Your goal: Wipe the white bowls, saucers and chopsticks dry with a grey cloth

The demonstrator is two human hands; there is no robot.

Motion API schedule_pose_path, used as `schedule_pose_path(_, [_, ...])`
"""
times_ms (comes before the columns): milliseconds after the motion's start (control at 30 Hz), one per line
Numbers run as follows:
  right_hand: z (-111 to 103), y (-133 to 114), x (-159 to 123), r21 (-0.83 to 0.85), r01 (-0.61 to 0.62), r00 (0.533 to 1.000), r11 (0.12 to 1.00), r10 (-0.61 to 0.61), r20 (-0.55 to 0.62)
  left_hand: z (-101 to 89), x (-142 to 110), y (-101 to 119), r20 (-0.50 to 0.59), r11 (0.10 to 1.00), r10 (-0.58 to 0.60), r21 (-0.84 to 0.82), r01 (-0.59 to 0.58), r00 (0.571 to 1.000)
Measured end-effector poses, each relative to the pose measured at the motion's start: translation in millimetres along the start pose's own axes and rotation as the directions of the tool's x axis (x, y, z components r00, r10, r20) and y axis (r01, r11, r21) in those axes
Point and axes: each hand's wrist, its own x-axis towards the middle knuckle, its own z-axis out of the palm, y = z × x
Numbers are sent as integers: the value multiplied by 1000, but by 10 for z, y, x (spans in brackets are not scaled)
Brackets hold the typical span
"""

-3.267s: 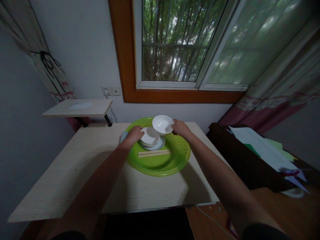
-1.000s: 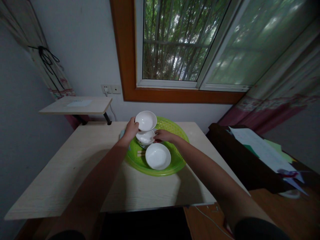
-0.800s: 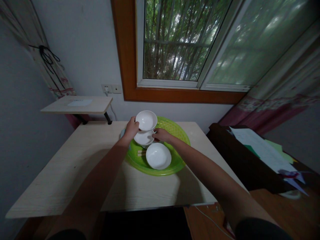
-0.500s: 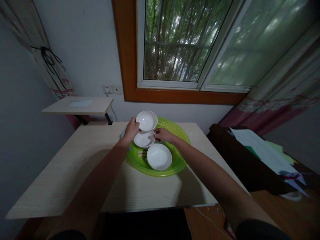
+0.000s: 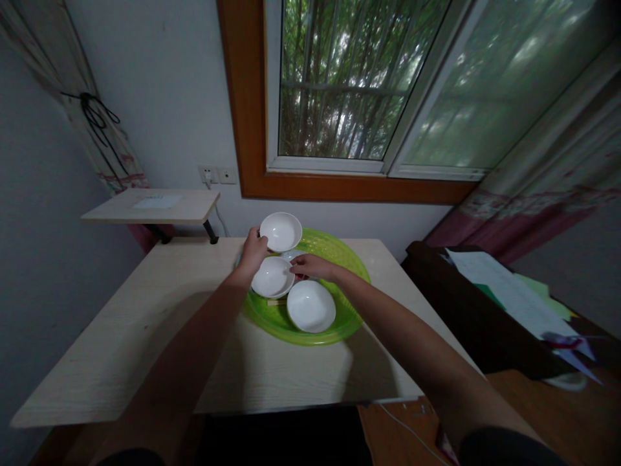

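Observation:
My left hand grips the left rim of a white bowl, raised over the back of a round green tray. Between thumb and fingers, my right hand pinches the right rim of a second white bowl, tilted toward me above the tray's left part. A third white bowl sits at the tray's front. Pale chopsticks show partly beneath the second bowl. Behind my right fingers lies another whitish dish, mostly covered.
The tray stands on a pale wooden table. A small raised shelf with a paper on it is at the back left. Wall and window bound the far side. Papers lie on a dark surface at right.
My right hand has drawn its bowl left and toward me, uncovering part of a dish behind it. The bowl in my left hand has shifted slightly left and up.

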Motion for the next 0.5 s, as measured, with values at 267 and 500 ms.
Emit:
schedule_pose_path(267, [-532, -78, -192, 275, -116, 932, 954, 200, -303, -14, -27, 29, 47, 980, 81, 178, -88, 996])
schedule_pose_path(500, [-417, -72, -152, 206, 33, 942, 978, 39, -333, 20, -118, 174, 182, 942, 171, 257, -214, 968])
